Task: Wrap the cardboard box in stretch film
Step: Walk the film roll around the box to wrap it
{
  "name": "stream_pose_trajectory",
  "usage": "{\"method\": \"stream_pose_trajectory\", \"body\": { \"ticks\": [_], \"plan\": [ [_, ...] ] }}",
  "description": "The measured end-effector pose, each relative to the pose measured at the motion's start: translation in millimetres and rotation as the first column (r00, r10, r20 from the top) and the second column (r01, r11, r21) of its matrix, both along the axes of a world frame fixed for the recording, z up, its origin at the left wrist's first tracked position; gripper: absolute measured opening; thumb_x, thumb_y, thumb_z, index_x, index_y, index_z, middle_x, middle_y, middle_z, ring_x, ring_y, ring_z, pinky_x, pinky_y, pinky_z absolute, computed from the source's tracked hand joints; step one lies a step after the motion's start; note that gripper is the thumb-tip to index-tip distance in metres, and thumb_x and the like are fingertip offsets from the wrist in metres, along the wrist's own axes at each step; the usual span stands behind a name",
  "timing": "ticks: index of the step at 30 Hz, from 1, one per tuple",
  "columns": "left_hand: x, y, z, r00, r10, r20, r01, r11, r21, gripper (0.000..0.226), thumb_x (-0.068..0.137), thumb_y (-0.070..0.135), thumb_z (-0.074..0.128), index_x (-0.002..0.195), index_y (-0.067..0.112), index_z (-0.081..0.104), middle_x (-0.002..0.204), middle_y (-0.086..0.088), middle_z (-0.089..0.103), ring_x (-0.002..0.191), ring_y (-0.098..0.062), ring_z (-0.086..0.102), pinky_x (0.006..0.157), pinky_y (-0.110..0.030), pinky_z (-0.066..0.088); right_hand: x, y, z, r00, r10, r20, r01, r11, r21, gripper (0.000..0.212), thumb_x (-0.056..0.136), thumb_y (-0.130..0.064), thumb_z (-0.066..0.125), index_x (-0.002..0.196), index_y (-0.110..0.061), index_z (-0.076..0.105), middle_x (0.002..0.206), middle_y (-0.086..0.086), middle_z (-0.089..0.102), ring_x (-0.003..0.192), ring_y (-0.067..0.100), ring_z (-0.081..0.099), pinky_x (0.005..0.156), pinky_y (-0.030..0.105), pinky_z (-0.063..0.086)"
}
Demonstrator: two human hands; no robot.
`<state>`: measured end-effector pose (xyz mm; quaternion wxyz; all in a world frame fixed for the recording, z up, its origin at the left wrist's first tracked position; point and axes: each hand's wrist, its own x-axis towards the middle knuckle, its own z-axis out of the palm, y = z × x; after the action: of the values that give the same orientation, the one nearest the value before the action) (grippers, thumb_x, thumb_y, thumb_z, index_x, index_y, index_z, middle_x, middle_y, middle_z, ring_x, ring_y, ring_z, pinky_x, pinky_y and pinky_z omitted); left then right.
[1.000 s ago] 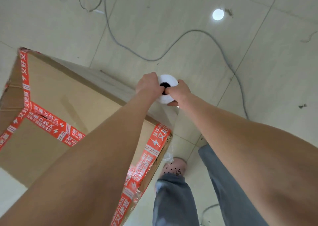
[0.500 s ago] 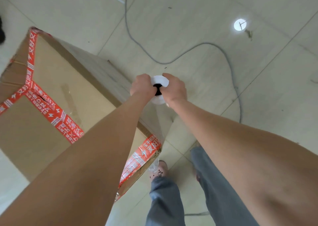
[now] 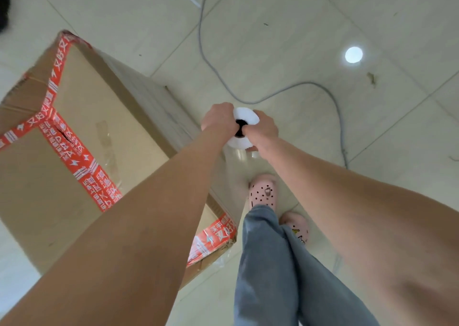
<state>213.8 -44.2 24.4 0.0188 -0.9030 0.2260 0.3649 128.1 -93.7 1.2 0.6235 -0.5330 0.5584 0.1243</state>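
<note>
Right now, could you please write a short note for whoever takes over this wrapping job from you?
Left hand: grips the top of the stretch film roll on one side.
Right hand: grips it on the other side.
The roll is held roughly upright beside the cardboard box.
Done: film seems to run from the roll onto the box's side face.
Left: carry the roll round the remaining sides; the top looks bare.
Mind the cable on the floor.

One wide head-worn view looks steeply down from standing height at the floor [image 3: 285,40], its edges seemingly bowed.
</note>
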Motion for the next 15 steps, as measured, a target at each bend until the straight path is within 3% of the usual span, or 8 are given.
{"method": "stream_pose_trajectory", "body": {
  "ticks": [2, 4, 7, 10, 12, 15],
  "plan": [
    [7.4, 1.2, -1.0, 0.999, 0.039, -0.012, -0.04, 0.999, -0.011, 0.025, 0.082, 0.016, 0.057, 0.106, 0.009, 0.057, 0.112, -0.011, 0.06, 0.099, -0.028, 0.058, 0.068, -0.031, 0.041, 10.9, -6.8, 0.5, 0.995, 0.103, 0.005, -0.102, 0.992, -0.077, 0.041, 0.079, -0.01, 0.057, 0.117, -0.024, 0.059, 0.115, 0.002, 0.063, 0.1, 0.026, 0.061, 0.074, 0.043, 0.058],
    [14.5, 4.2, -1.5, 0.994, 0.11, -0.018, -0.11, 0.993, -0.036, 0.021, 0.081, 0.018, 0.06, 0.098, 0.008, 0.056, 0.105, -0.011, 0.061, 0.09, -0.028, 0.059, 0.065, -0.03, 0.041, 23.6, -12.5, 2.2, 0.977, 0.212, -0.027, -0.214, 0.964, -0.156, 0.042, 0.08, -0.011, 0.055, 0.12, -0.024, 0.06, 0.117, 0.001, 0.063, 0.099, 0.025, 0.061, 0.074, 0.037, 0.055],
    [28.2, 9.7, -2.8, 0.974, 0.22, -0.048, -0.222, 0.973, -0.056, 0.013, 0.08, 0.016, 0.06, 0.087, 0.009, 0.053, 0.094, -0.01, 0.061, 0.077, -0.028, 0.058, 0.061, -0.029, 0.045, 45.1, -15.1, 6.8, 0.931, 0.357, -0.082, -0.365, 0.888, -0.28, 0.03, 0.078, -0.01, 0.053, 0.104, -0.022, 0.063, 0.101, 0.0, 0.064, 0.092, 0.026, 0.061, 0.064, 0.028, 0.041],
    [41.6, 14.4, -4.5, 0.946, 0.314, -0.075, -0.32, 0.944, -0.076, 0.013, 0.08, 0.018, 0.062, 0.083, 0.009, 0.053, 0.088, -0.009, 0.061, 0.072, -0.028, 0.061, 0.061, -0.03, 0.05, 63.4, -14.3, 9.8, 0.875, 0.474, -0.096, -0.473, 0.797, -0.376, 0.037, 0.078, -0.009, 0.051, 0.109, -0.023, 0.063, 0.105, 0.001, 0.065, 0.099, 0.027, 0.06, 0.067, 0.028, 0.039],
    [50.2, 16.8, -4.3, 0.919, 0.383, -0.096, -0.391, 0.915, -0.096, 0.015, 0.08, 0.021, 0.063, 0.086, 0.008, 0.057, 0.089, -0.008, 0.064, 0.075, -0.028, 0.066, 0.065, -0.032, 0.055, 71.5, -13.2, 10.1, 0.871, 0.485, -0.077, -0.469, 0.777, -0.42, 0.045, 0.079, -0.01, 0.052, 0.121, -0.027, 0.059, 0.115, 0.001, 0.064, 0.106, 0.025, 0.058, 0.072, 0.026, 0.039],
    [59.7, 18.3, -4.0, 0.891, 0.442, -0.103, -0.452, 0.886, -0.103, 0.021, 0.079, 0.025, 0.065, 0.084, 0.009, 0.054, 0.09, -0.008, 0.063, 0.08, -0.03, 0.068, 0.071, -0.036, 0.058, 77.8, -11.6, 7.7, 0.953, 0.302, -0.002, -0.286, 0.9, -0.329, 0.06, 0.081, -0.014, 0.059, 0.138, -0.022, 0.042, 0.131, 0.005, 0.054, 0.116, 0.023, 0.054, 0.082, 0.026, 0.042]
  ]
}}
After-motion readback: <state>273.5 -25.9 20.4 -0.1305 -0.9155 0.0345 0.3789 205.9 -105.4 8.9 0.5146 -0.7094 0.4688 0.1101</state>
